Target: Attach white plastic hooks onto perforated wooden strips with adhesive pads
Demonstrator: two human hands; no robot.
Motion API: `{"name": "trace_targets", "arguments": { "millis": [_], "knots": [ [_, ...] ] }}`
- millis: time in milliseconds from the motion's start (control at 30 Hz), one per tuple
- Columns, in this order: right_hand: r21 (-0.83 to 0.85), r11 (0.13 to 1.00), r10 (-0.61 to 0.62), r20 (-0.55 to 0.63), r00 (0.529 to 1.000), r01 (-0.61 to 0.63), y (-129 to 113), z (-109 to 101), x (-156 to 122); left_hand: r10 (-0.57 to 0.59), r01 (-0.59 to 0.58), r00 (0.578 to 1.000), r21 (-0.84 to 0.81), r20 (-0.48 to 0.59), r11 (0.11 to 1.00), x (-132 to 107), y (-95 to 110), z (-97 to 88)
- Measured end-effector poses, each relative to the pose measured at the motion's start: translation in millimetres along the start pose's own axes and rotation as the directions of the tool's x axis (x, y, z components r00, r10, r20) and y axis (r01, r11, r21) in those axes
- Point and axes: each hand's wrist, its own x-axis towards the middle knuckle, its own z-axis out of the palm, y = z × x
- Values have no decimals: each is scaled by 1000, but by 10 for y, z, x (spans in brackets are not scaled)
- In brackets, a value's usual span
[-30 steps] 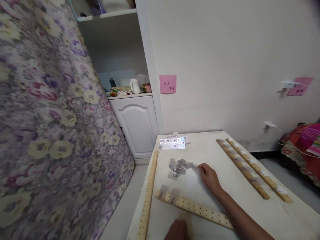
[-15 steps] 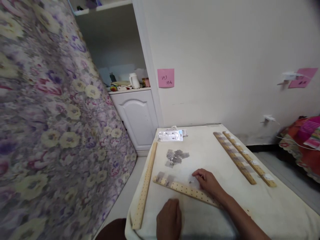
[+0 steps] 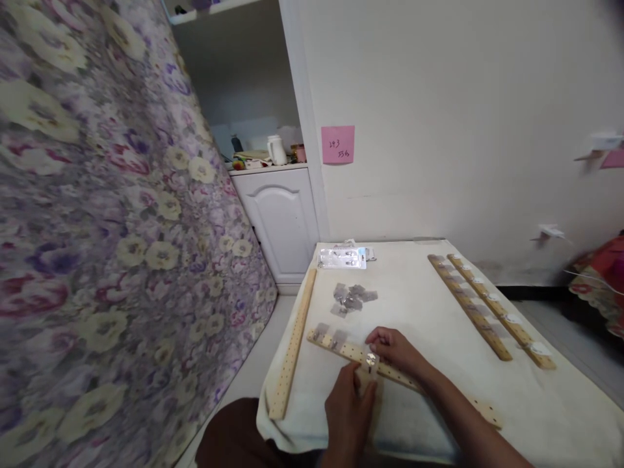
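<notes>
Far left: a floral mattress (image 3: 97, 227) leaning upright, then a white cabinet (image 3: 280, 221) with a jug (image 3: 277, 151) on top; items beside it too small to name. On the table (image 3: 419, 305): a long perforated wooden strip (image 3: 295, 348) along the left edge, a clear blister pack (image 3: 342, 258) with small metal pieces inside, a heap of tiny clear bags (image 3: 351, 298), contents blurred. Left hand (image 3: 350, 409) and right hand (image 3: 394, 349) met over a second perforated strip (image 3: 341, 348), fingers pinched together on a small clear bag (image 3: 370, 363) lying against it. Further right, two more strips (image 3: 487, 309), lying side by side.
</notes>
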Motion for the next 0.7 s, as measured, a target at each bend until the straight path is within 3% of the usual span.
{"name": "trace_targets", "arguments": {
  "millis": [200, 400, 700],
  "knots": [
    [-40, 999, -14, 2, 1000, 14, 83, 103, 268, 8, -5, 999, 53, -48, 999, 96, -13, -48],
    [1, 1000, -4, -13, 1000, 4, 144, 161, 367, -14, 17, 994, 23, -110, 1000, 162, -99, -11],
    [-44, 999, -13, -28, 1000, 11, 199, 187, 412, -87, 85, 993, -31, -79, 996, 190, -109, -27]
  ]
}}
